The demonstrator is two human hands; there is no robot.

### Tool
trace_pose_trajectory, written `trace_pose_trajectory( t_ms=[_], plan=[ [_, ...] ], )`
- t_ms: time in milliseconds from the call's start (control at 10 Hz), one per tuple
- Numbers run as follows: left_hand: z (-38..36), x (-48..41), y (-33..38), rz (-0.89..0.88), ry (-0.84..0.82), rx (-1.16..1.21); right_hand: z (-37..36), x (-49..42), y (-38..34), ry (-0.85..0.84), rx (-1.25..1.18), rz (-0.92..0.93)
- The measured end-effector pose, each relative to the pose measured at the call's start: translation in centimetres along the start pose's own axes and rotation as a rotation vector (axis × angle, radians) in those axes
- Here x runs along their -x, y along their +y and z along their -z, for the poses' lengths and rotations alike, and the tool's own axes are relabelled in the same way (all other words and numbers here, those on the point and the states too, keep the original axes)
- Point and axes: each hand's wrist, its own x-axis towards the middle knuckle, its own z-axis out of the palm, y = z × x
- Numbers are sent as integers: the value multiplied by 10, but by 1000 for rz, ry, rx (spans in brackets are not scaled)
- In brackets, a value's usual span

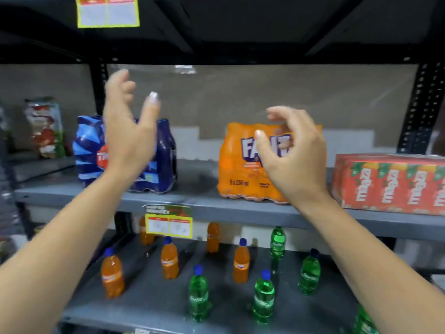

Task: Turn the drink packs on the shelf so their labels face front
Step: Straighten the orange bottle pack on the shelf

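On the grey middle shelf [197, 203] stand three drink packs. A blue shrink-wrapped pack [89, 150] sits at the left, turned partly sideways, its red label half hidden behind my left hand [130, 131]. That hand is raised in front of it, fingers spread, holding nothing. An orange Fanta pack [240, 165] stands in the middle with its label toward me. My right hand [293, 155] hovers in front of its upper right, fingers curled loosely and apart, holding nothing. A red Maaza carton pack [390, 184] lies at the right with its labels sideways.
A black shelf [240, 32] hangs close above with a yellow price tag [108, 12]. Below, a lower shelf [149, 304] holds several small orange and green bottles. A red and green juice pack [45, 126] stands on the neighbouring shelf at left. A black upright [416, 107] borders the right.
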Motion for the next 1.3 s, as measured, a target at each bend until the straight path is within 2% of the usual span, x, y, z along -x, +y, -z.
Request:
trace_pose_trajectory(
  t_ms=[100, 200, 300, 400, 500, 900, 1300],
  plan=[
    [63, -40, -55, 90, 146, -229, -55, 3, -27, -175, -158, -61],
    [105, -58, -110, 448, 23, -228, -113, 9, -43, -485, -236, -284],
    [114, -55, -138, 754, -228, -76, -160, 16, -53, -685, -512, -607],
    [108, -44, -147, 879, -370, 71, -190, 23, -50, -586, -471, -682],
    [102, -39, -155, 799, -451, 110, -195, 26, -52, -486, -378, -660],
    [70, -32, -158, 725, -526, 128, -167, 29, -42, -441, -272, -608],
    [47, -12, -141, 630, -487, 138, -148, 28, -27, -445, -228, -612]
  ],
)
